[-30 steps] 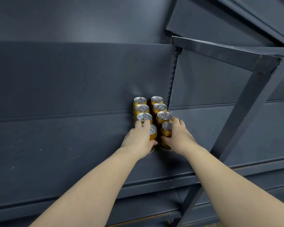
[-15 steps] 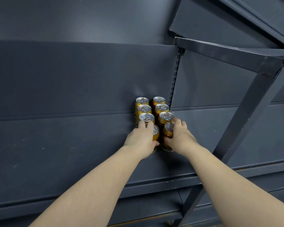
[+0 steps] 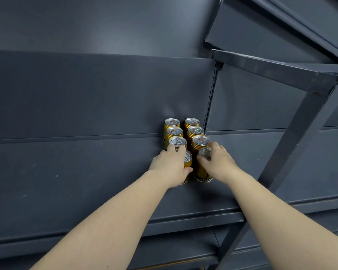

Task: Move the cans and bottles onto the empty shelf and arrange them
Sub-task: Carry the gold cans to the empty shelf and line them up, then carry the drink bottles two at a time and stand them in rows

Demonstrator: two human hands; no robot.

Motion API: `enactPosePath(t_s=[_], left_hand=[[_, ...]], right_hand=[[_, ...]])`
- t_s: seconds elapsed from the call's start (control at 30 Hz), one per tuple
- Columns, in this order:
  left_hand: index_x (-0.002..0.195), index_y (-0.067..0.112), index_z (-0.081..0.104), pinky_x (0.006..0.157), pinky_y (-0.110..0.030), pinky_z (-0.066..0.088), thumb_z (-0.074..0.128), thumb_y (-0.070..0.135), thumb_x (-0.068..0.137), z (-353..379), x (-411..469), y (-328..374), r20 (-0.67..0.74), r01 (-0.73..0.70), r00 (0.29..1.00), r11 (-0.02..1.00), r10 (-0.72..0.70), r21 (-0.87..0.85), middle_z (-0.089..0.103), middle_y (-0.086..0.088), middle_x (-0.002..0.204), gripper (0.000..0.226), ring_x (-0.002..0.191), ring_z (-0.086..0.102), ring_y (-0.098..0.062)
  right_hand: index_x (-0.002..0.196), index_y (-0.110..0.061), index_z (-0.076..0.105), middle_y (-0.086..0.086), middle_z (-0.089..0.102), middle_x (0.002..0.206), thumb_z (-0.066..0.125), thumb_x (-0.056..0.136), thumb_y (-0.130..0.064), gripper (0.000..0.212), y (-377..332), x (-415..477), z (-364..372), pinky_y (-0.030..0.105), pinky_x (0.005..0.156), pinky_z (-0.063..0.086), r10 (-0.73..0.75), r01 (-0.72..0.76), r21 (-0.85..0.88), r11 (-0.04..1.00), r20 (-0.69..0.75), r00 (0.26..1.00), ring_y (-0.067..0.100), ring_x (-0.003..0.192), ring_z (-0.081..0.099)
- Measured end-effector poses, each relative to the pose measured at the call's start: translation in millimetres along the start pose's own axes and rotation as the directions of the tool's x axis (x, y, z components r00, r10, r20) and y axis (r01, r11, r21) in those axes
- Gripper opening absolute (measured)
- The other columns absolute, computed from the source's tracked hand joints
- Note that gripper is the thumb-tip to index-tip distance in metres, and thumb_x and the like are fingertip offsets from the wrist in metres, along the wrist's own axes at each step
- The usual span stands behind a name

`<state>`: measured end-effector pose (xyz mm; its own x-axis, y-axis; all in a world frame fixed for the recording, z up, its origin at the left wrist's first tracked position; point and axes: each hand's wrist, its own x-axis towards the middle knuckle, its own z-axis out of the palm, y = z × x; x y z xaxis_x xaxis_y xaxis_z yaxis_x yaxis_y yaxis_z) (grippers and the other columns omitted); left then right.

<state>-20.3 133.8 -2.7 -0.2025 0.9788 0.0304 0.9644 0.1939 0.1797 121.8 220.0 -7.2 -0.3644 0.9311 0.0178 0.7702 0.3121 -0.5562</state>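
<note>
A person's left hand [image 3: 170, 166] grips the front-left can [image 3: 188, 161] and the right hand [image 3: 220, 164] grips the front-right can [image 3: 201, 172], fingers curled over the closed lids, on a dark grey shelf [image 3: 86, 182], with six more gold cans [image 3: 195, 131] upright in two columns just beyond both grips.

Eight cans [image 3: 185, 137] stand paired, front-to-back, on shelf [image 3: 86, 182].

Small Chinese print around base of front right gold can [image 3: 201, 173], too blurred to read
</note>
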Motion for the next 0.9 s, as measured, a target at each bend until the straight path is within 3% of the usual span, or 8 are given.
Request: enactPosePath(t_s=[0.37, 0.5, 0.7, 0.9], left_hand=[[0.148, 0.021, 0.028, 0.095, -0.042, 0.048, 0.055, 0.049, 0.097, -2, -12, 0, -0.023, 0.011, 1.0, 1.0, -0.012, -0.021, 0.04, -0.01, 0.144, 0.064, 0.126, 0.048, -0.032], [0.148, 0.021, 0.028, 0.095, -0.043, 0.047, 0.055, 0.049, 0.097, -4, -18, -4, -0.023, 0.003, 1.0, 1.0, -0.004, -0.027, 0.04, -0.01, 0.143, 0.064, 0.127, 0.046, -0.031], [0.144, 0.017, 0.031, 0.097, -0.044, 0.045, 0.05, 0.055, 0.098, -17, -30, -28, -0.044, 0.07, 0.997, 0.996, -0.068, 0.048, 0.042, -0.01, 0.141, 0.063, 0.127, 0.046, -0.031], [0.144, 0.015, 0.032, 0.105, -0.044, 0.038, 0.043, 0.057, 0.099, -31, -68, -89, -0.059, 0.205, 0.978, 0.974, -0.199, 0.099, 0.041, -0.01, 0.143, 0.062, 0.129, 0.043, -0.031]], right_hand=[[0.149, -0.019, 0.03, 0.009, 0.041, 0.148, 0.061, 0.096, -0.043, 0.066, -6, -3, 1, 0.046, 0.102, 0.049, 0.05, -0.05, -0.019, 0.999, -0.001, 0.999, 0.033, 0.131, 0.048], [0.149, -0.018, 0.033, 0.01, 0.041, 0.148, 0.057, 0.097, -0.047, 0.064, -11, -6, -2, 0.047, 0.105, 0.043, 0.044, -0.044, -0.025, 0.999, -0.015, 0.999, 0.032, 0.134, 0.041], [0.148, -0.016, 0.041, 0.008, 0.043, 0.151, 0.042, 0.104, -0.039, 0.049, -57, -14, -6, 0.046, 0.116, 0.03, -0.265, 0.248, -0.135, 0.959, -0.132, 0.955, 0.031, 0.138, 0.035], [0.151, -0.016, 0.036, 0.006, 0.042, 0.152, 0.041, 0.105, -0.04, 0.053, -125, -26, 39, 0.043, 0.118, 0.027, -0.519, 0.515, -0.218, 0.829, 0.043, 0.854, 0.03, 0.139, 0.035]])
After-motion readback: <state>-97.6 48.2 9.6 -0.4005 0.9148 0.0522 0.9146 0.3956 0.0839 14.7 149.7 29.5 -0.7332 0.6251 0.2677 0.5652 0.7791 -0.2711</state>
